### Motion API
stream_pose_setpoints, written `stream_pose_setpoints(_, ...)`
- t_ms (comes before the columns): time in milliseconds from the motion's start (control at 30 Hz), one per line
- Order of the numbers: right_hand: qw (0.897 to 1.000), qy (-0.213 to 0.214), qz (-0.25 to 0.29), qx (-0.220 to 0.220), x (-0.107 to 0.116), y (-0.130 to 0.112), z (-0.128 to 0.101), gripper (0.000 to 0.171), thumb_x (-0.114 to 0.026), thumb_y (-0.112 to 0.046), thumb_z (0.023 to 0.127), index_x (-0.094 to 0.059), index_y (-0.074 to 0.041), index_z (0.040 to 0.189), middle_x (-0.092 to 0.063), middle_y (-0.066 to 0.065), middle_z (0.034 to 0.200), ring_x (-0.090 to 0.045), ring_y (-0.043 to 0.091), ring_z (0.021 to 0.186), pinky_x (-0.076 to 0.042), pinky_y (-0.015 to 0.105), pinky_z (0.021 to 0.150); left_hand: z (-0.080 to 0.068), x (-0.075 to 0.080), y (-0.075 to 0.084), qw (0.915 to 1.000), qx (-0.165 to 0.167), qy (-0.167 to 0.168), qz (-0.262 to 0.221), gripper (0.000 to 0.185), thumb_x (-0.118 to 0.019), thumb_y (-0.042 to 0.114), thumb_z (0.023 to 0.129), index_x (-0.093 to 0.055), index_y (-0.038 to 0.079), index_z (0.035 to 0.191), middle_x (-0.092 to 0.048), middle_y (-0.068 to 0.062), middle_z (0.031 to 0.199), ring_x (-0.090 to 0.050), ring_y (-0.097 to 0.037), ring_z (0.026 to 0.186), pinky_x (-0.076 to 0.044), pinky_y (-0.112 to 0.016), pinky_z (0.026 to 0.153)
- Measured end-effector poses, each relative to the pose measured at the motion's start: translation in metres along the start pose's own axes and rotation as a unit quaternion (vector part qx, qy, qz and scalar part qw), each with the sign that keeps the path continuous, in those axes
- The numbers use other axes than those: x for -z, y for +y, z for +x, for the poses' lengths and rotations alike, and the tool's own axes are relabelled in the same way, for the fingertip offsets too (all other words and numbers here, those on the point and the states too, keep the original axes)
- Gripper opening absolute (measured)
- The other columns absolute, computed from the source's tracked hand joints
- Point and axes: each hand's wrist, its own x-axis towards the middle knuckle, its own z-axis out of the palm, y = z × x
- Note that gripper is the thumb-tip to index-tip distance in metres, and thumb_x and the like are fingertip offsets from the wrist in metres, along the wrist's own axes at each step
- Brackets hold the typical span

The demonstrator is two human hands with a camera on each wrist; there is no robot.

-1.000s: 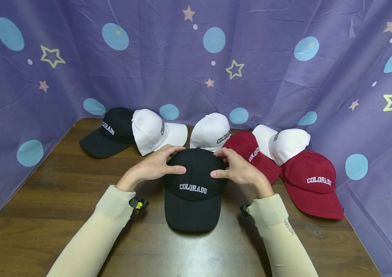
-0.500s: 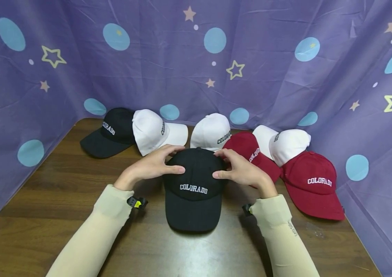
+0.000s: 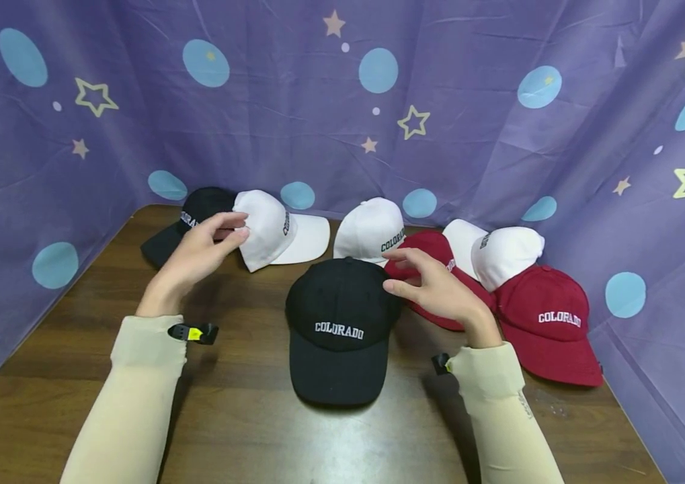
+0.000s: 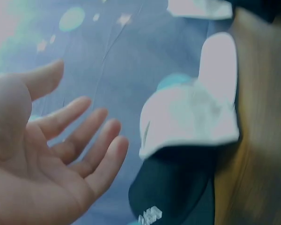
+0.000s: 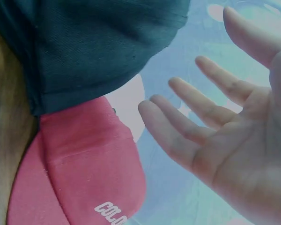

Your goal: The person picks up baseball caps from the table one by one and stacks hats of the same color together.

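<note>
A black cap [image 3: 342,302] with white COLORADO lettering sits at mid-table, its brim toward me. My right hand [image 3: 435,289] hovers at its right side with fingers spread; in the right wrist view the palm faces the black cap's crown [image 5: 103,42] and holds nothing. Over at the left, my left hand [image 3: 199,252] is raised in front of the rear black cap [image 3: 163,245] and the white cap [image 3: 260,232] beside it. Its fingers are loosely bent around nothing, and the left wrist view shows them apart from both caps.
Along the back stand another white cap [image 3: 366,228], a red cap [image 3: 423,245] partly behind my right hand, and a white cap [image 3: 508,252] at the right. A second red cap [image 3: 542,323] lies in front of that one. A purple curtain [image 3: 318,101] encloses the wooden table [image 3: 245,417].
Both hands have let go of the front black cap. My left hand has moved left toward the back caps; my right has shifted slightly right. The front black cap stays in place.
</note>
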Motion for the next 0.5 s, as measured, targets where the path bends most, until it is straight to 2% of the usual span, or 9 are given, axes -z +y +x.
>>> stream_pose_setpoints(133,1.000,0.024,0.007,0.013,0.003,-0.005,-0.002,0.054,-0.077,-0.027,0.100,-0.057,-0.017,0.149,-0.058,0.003,0.145,-0.058,0.036,0.135,-0.048,0.057,0.111,-0.004,0.021,-0.018,0.9974,0.049,0.048,-0.021,0.066,-0.054,0.051,0.109,-0.043,0.011,0.162,-0.049,-0.020,0.155,-0.045,-0.038,0.142,-0.038,-0.055,0.113)
stream_pose_setpoints(267,0.998,0.040,0.003,0.038,0.003,-0.010,-0.002,0.052,-0.077,-0.026,0.100,-0.058,-0.016,0.148,-0.058,0.001,0.145,-0.057,0.029,0.134,-0.047,0.056,0.112,-0.008,0.037,-0.039,0.9872,0.114,0.098,-0.055,0.072,-0.051,0.053,0.109,-0.035,0.012,0.166,-0.041,-0.021,0.161,-0.038,-0.039,0.148,-0.032,-0.057,0.121)
stream_pose_setpoints(367,0.997,0.054,-0.005,0.057,0.003,-0.015,-0.002,0.052,-0.077,-0.025,0.100,-0.059,-0.016,0.148,-0.058,0.001,0.147,-0.053,0.025,0.136,-0.044,0.056,0.114,-0.010,0.045,-0.054,0.9728,0.161,0.145,-0.081,0.072,-0.051,0.049,0.109,-0.031,0.011,0.167,-0.035,-0.021,0.166,-0.034,-0.038,0.151,-0.028,-0.054,0.125)
stream_pose_setpoints(500,0.994,0.070,-0.007,0.079,0.000,-0.021,-0.002,0.050,-0.077,-0.022,0.099,-0.061,-0.015,0.146,-0.058,0.002,0.147,-0.052,0.024,0.137,-0.043,0.055,0.116,-0.011,0.052,-0.069,0.9449,0.217,0.206,-0.132,0.070,-0.052,0.041,0.109,-0.027,0.015,0.169,-0.026,-0.015,0.172,-0.028,-0.032,0.155,-0.025,-0.045,0.127)
